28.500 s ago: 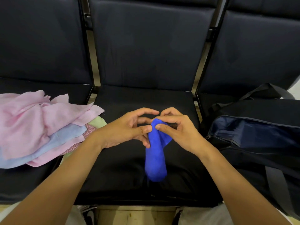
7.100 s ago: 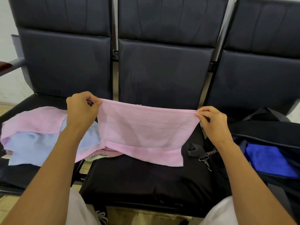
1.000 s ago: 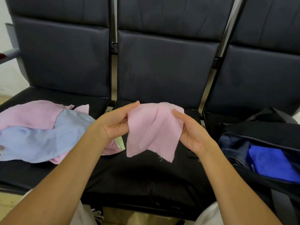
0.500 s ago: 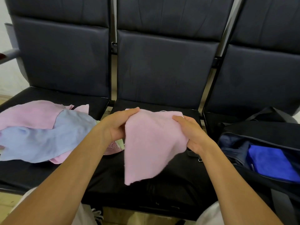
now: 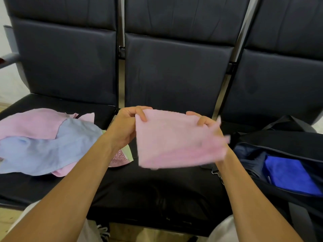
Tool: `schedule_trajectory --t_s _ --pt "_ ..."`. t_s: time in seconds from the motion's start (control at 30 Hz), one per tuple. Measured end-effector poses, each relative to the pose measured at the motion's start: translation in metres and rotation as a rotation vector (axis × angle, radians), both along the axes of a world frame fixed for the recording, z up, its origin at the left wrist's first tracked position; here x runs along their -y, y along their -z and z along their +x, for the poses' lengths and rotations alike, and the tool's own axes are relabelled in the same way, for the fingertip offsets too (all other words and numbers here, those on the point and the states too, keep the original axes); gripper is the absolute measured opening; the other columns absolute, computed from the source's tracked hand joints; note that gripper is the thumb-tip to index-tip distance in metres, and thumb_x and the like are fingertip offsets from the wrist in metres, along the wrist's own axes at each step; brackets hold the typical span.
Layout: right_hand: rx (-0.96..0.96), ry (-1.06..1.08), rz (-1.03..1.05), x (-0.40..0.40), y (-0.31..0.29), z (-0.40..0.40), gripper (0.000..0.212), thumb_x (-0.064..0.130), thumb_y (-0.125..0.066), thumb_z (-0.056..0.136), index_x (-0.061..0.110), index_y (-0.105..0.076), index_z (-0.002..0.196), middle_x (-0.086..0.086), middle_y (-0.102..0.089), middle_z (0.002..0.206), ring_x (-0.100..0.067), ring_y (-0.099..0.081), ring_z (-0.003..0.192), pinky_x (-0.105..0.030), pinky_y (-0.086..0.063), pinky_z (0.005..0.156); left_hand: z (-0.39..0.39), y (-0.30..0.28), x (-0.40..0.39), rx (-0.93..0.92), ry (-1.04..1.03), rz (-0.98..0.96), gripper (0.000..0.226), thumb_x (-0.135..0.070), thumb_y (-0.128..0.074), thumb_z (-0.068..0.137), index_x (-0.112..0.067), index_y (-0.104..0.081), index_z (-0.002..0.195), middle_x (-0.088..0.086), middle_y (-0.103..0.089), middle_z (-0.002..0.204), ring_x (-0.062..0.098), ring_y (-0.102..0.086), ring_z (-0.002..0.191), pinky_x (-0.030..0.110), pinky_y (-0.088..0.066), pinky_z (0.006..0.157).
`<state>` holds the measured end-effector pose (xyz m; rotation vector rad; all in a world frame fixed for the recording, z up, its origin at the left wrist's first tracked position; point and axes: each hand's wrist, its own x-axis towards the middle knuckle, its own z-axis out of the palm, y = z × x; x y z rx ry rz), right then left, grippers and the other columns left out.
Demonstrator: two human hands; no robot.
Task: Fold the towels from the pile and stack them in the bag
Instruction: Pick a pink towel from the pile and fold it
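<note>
A pink towel (image 5: 174, 138), folded to a small rectangle, hangs in the air above the middle seat. My left hand (image 5: 127, 124) pinches its upper left corner. My right hand (image 5: 208, 124) grips its upper right edge, mostly hidden behind the blurred cloth. On the left seat lies the pile of towels (image 5: 43, 140), pink and light blue on top. The dark bag (image 5: 286, 151) stands open on the right seat, with a folded blue towel (image 5: 290, 177) inside.
Three black padded seats (image 5: 157, 189) in a row with metal posts between the backrests. A patterned pink and green cloth (image 5: 122, 154) sticks out from under the pile. The bag's strap (image 5: 283, 121) arches over its far side. My knees are at the bottom edge.
The pink towel's hanging lower part has come up, so it is now a shorter rectangle. Both hands have stayed at its top corners; the right side is blurred with motion.
</note>
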<state>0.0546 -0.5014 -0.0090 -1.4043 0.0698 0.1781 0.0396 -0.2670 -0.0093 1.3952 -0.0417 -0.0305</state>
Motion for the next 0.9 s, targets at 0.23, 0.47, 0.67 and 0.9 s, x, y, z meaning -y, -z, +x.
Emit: schedule_trajectory --t_s 0.23,0.47,0.67,0.9 --pt "0.101 0.031 0.061 0.003 0.012 0.004 0.027 0.006 -0.055 0.098 0.023 -0.067 0.115 0.003 -0.074 0.110 -0.018 -0.070 0.103 -0.032 -0.060 0.077 0.004 0.003 -0.007 0.072 -0.132 0.061 0.029 0.001 -0.055 0.093 -0.022 -0.063 0.110 0.003 -0.068 0.108 0.016 -0.067 0.093 0.025 -0.056 0.065" --pt "0.145 0.110 -0.228 -0.002 0.024 0.008 0.018 0.019 -0.056 0.099 0.023 -0.073 0.101 0.002 -0.075 0.101 -0.021 -0.070 0.098 -0.042 -0.059 0.084 0.013 0.012 -0.014 0.119 -0.327 0.484 0.013 -0.009 -0.060 0.093 -0.014 -0.064 0.104 0.005 -0.068 0.099 0.018 -0.064 0.088 0.023 -0.051 0.068" --pt "0.368 0.151 -0.494 0.007 0.032 0.015 0.026 0.002 -0.063 0.093 0.027 -0.071 0.099 -0.003 -0.066 0.107 -0.013 -0.061 0.097 -0.018 -0.050 0.078 0.007 0.007 -0.016 0.181 -0.229 0.529 0.026 -0.012 -0.062 0.091 -0.019 -0.066 0.116 -0.011 -0.067 0.103 0.001 -0.064 0.093 0.010 -0.051 0.076" --pt "0.557 0.151 -0.614 0.013 0.034 0.016 0.024 0.000 -0.064 0.092 0.012 -0.073 0.111 0.003 -0.073 0.102 -0.012 -0.068 0.099 -0.028 -0.057 0.087 0.010 0.006 -0.022 0.058 -0.154 0.292 0.031 -0.010 -0.063 0.091 -0.013 -0.066 0.121 -0.003 -0.072 0.110 0.010 -0.068 0.102 0.022 -0.055 0.089"
